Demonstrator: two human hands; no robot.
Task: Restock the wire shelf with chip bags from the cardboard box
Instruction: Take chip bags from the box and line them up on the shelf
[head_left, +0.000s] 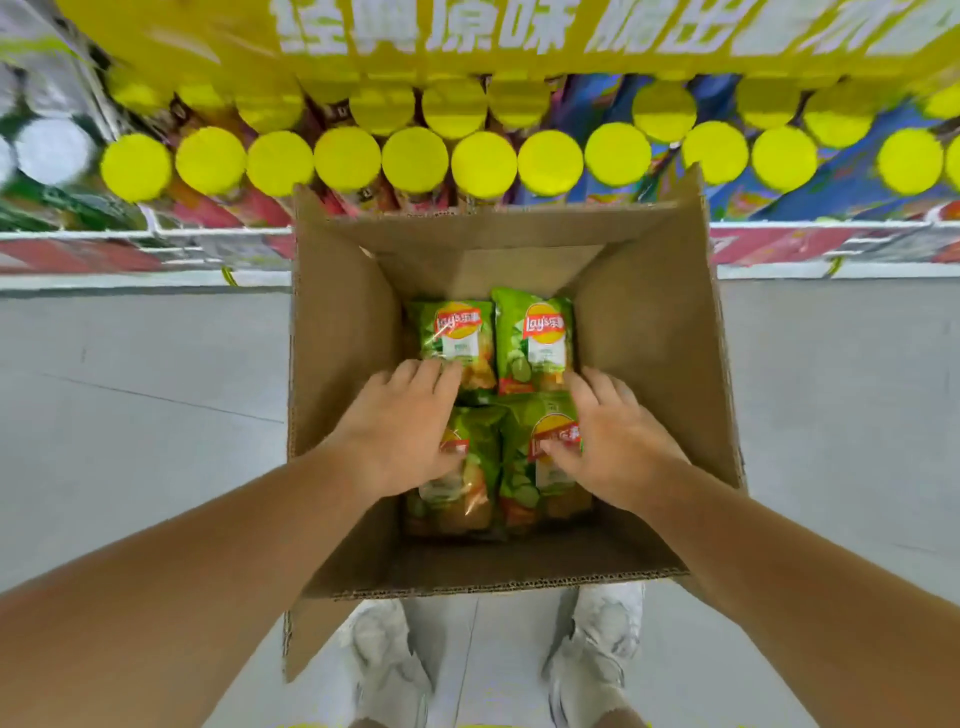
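An open cardboard box stands on the floor in front of me, below the wire shelf. Several green chip bags lie flat in its bottom: a far-left bag, a far-right bag, a near-left bag and a near-right bag. My left hand is inside the box, lying over the near-left bag with straight fingers that reach the far-left bag. My right hand is spread over the near-right bag, thumb on its logo, fingers along its right edge.
The shelf holds rows of yellow-lidded canisters under a yellow banner. The box's far flap leans against the shelf front. My white shoes stand just behind the box's near flap. Grey floor lies on both sides.
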